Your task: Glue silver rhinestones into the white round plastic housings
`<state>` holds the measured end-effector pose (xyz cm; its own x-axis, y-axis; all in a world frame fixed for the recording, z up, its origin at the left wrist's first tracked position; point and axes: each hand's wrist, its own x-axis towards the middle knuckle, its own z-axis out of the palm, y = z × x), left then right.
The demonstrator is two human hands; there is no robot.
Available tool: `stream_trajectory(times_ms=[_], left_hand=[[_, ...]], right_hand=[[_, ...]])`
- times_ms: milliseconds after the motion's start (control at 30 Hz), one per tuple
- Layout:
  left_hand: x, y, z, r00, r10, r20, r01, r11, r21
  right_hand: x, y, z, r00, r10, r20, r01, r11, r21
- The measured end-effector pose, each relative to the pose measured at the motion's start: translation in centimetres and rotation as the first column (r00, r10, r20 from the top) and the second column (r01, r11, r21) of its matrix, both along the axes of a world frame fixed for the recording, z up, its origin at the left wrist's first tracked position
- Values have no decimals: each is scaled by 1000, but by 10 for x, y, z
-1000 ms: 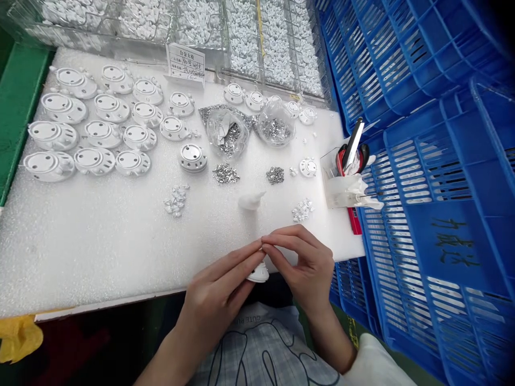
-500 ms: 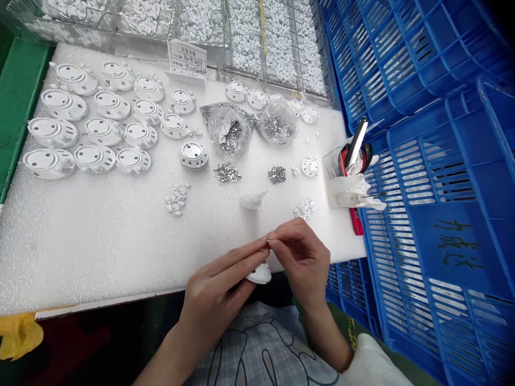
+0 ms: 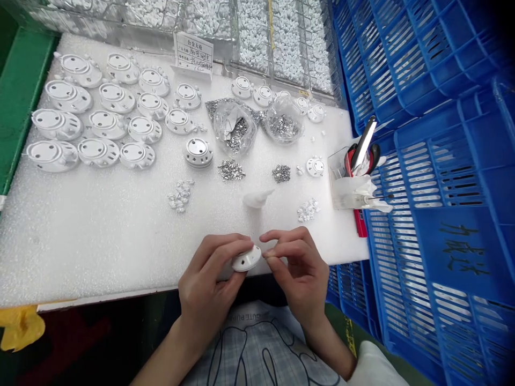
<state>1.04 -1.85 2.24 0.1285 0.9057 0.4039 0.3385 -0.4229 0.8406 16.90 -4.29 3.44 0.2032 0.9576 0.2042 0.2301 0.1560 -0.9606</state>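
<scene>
A small white round housing (image 3: pixel 246 259) sits low in the centre of the frame, gripped by the fingers of the left hand (image 3: pixel 209 284) above the near edge of the white foam-covered bench (image 3: pixel 100 236). The right hand (image 3: pixel 300 268) is just beside it, thumb and forefinger pinched together at its rim; whether they hold anything is too small to tell. Rows of similar housings (image 3: pixel 96 120) lie at the upper left, blue crates (image 3: pixel 442 161) fill the right.

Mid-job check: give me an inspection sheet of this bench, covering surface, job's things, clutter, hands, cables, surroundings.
Surface: white foam sheet covering the bench.
Job's things: round white plastic cap, held at the near edge.
Clutter: rows of white round housings; two clear bags of small metal parts; loose metal piles; clear tool cup with scissors.
Hands: left hand grips the cap; right hand pinches at its rim, what it pinches too small to tell.
Cables: nothing seen.
Surroundings: blue crates to the right; clear bins of white parts behind.
</scene>
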Motion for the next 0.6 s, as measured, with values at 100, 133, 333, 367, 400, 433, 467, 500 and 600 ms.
stream_trajectory(times_ms=[100, 133, 333, 367, 400, 433, 467, 500, 600], left_hand=[[2, 1, -5, 997, 24, 75, -25, 1000, 10], [2, 1, -6, 996, 19, 88, -21, 1000, 17], [3, 5, -2, 999, -6, 52, -1, 992, 123], [3, 6, -1, 999, -6, 39, 1, 991, 137], [3, 6, 0, 1000, -5, 27, 1, 989, 148], [3, 7, 1, 1000, -4, 16, 2, 988, 156], [3, 7, 1, 1000, -2, 9, 1, 987, 160], [3, 7, 2, 1000, 0, 3, 0, 987, 161], [1, 7, 4, 1000, -8, -12, 10, 987, 159]], right_hand=[[-4, -2, -3, 1000, 2, 3, -2, 1000, -1], [-5, -2, -4, 1000, 5, -1, -5, 1000, 4], [-7, 1, -5, 999, 38, -28, -37, 999, 17], [-7, 1, -6, 999, 43, -28, -42, 999, 19], [-7, 1, -6, 999, 45, -25, -45, 999, 19], [-7, 1, -6, 999, 46, -20, -45, 999, 18], [-7, 1, -6, 999, 46, -13, -46, 999, 17], [-7, 1, -6, 999, 45, -7, -45, 999, 15], [-7, 0, -7, 999, 49, 20, -49, 999, 15]])
